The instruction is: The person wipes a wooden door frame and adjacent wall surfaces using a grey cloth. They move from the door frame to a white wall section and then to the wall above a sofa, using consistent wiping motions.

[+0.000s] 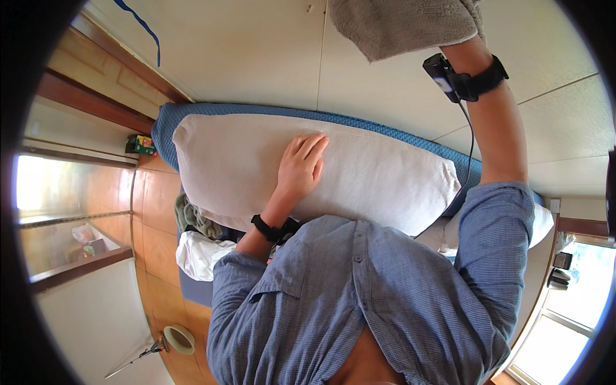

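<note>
My left hand (301,166) rests palm down on a long padded cushion in an off-white cover (385,168), its fingers extended and nothing in them. Raised at the upper right, my right hand (461,47) is mostly hidden by a grey-brown cloth (409,29), which wraps over it beside the cream wall panels (385,86). The fingers under the cloth cannot be seen. Behind the cushion runs a blue textured padded surface (166,130). Both wrists wear black straps; a small black device sits at the right one, with a cable running down across the cushion.
At the left lie a crumpled white cloth (202,255) and a green cloth (192,216). A round bin (179,339) stands on the tiled floor (159,250). A blue cord (144,26) hangs at the upper left. A window (568,313) is at the lower right.
</note>
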`<state>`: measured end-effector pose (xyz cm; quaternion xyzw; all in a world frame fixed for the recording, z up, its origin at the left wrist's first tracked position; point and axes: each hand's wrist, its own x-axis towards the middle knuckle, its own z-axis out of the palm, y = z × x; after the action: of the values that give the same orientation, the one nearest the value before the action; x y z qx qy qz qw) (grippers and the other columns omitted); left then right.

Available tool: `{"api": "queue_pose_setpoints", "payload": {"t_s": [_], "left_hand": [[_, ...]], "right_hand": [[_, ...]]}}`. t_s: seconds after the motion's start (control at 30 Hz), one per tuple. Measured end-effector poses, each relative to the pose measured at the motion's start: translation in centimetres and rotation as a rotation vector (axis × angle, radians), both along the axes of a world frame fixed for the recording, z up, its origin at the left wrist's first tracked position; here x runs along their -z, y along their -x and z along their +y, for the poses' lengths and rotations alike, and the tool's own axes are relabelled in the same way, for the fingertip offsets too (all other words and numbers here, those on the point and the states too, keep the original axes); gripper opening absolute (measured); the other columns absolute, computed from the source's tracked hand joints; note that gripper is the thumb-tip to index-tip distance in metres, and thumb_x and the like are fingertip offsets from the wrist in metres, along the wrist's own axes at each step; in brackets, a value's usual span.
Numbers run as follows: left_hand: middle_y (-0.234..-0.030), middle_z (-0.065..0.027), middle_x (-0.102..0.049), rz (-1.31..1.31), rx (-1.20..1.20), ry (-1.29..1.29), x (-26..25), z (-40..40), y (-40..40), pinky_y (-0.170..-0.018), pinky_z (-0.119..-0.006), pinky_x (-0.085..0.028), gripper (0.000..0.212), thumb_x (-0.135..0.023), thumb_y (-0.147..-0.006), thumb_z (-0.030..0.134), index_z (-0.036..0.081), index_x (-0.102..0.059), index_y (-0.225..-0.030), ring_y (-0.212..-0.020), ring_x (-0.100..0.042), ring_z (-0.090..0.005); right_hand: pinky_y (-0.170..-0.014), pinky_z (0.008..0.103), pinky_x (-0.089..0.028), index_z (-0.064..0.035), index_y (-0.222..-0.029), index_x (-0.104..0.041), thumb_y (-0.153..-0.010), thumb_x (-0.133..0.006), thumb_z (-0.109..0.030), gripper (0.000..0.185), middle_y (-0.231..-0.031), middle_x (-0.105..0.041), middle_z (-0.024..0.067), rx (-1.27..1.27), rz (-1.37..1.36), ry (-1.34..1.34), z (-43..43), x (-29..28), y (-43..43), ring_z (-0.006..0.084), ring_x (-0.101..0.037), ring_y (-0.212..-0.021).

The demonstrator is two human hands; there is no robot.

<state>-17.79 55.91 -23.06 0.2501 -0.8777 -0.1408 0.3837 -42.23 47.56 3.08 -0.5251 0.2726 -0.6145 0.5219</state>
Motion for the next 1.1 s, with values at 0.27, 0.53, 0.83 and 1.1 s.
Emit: {"api": "queue_pose_setpoints", "payload": {"t_s": [0.27, 0.53, 0.83, 1.1], "left_hand": [[-0.121, -0.0105, -0.064, 0.002, -0.017, -0.022, 0.4, -0.1, -0.3, -0.094, -0.042, -0.050, 0.040, -0.064, -0.078, 0.000, 0.001, -0.065, -0.118, -0.110, -0.059, -0.0309], [-0.124, -0.0096, -0.063, -0.006, 0.003, -0.020, 0.3, -0.1, -0.3, -0.095, -0.043, -0.050, 0.041, -0.065, -0.078, 0.003, 0.002, -0.065, -0.119, -0.112, -0.058, -0.0290], [-0.125, -0.0105, -0.062, 0.011, 0.011, -0.040, 0.7, -0.5, -0.5, -0.097, -0.043, -0.049, 0.041, -0.064, -0.079, 0.003, 0.000, -0.064, -0.120, -0.113, -0.057, -0.0302], [-0.125, -0.0107, -0.064, 0.052, 0.014, -0.070, 0.9, -0.6, -0.3, -0.098, -0.043, -0.049, 0.042, -0.062, -0.078, 0.001, -0.001, -0.065, -0.120, -0.113, -0.059, -0.0302]], "right_hand": [[-0.114, 0.0270, -0.038, -0.0106, -0.152, -0.037, -0.106, -0.047, -0.014, 0.048, -0.149, -0.045, -0.0007, -0.140, 0.023, -0.116, -1.4, 2.9, -3.9, 0.0104, -0.046, -0.134], [-0.115, 0.0273, -0.037, -0.0102, -0.153, -0.036, -0.106, -0.046, -0.012, 0.048, -0.151, -0.044, -0.0002, -0.205, 0.001, -0.175, -2.7, 4.7, -6.3, 0.0112, -0.045, -0.135], [-0.116, 0.0277, -0.037, -0.0097, -0.154, -0.034, -0.106, -0.045, -0.011, 0.049, -0.153, -0.042, 0.0004, -0.304, -0.046, -0.268, -6.3, 8.0, -9.8, 0.0121, -0.045, -0.137], [-0.116, 0.0279, -0.036, -0.0087, -0.154, -0.034, -0.106, -0.044, -0.009, 0.049, -0.156, -0.040, 0.0009, -0.390, 0.080, -0.234, -9.6, 16.3, -12.3, 0.0126, -0.044, -0.138]]}}
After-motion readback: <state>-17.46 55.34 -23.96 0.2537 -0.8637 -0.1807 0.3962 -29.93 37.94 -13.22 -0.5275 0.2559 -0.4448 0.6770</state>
